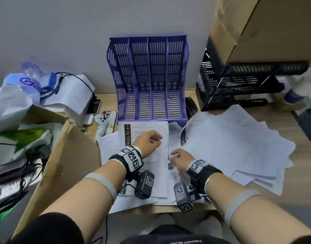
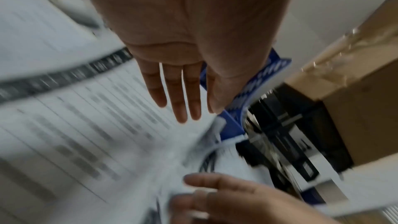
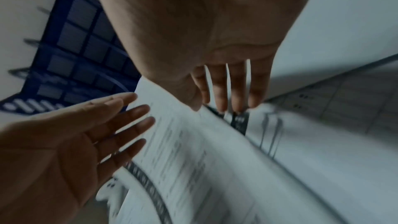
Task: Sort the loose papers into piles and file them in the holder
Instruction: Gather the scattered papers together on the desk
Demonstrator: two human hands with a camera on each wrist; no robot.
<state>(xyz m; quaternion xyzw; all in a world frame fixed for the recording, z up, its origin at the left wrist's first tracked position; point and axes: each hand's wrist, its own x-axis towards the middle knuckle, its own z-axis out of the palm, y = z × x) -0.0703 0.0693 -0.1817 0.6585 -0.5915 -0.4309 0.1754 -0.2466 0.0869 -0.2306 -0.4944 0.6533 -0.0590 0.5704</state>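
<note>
A purple slotted file holder [image 1: 149, 78] stands at the back of the desk with its compartments bare. In front of it lies a pile of printed sheets [image 1: 147, 129] with a dark band down the left side. My left hand [image 1: 155, 138] hovers over this pile, fingers [image 2: 178, 91] straight and holding nothing. My right hand [image 1: 176, 154] is just to its right, at the edge of a wide spread of loose white papers [image 1: 230, 138]. Its fingers [image 3: 226, 88] point down at the sheets, straight. Both wrist views are blurred.
An open cardboard box [image 1: 68, 164] stands at the left, with plastic bags [image 1: 12, 103] and cables behind it. A white game controller [image 1: 102, 122] and a phone [image 1: 112, 117] lie left of the holder. Black stacked trays [image 1: 239, 85] under a big carton [image 1: 265, 29] fill the right back.
</note>
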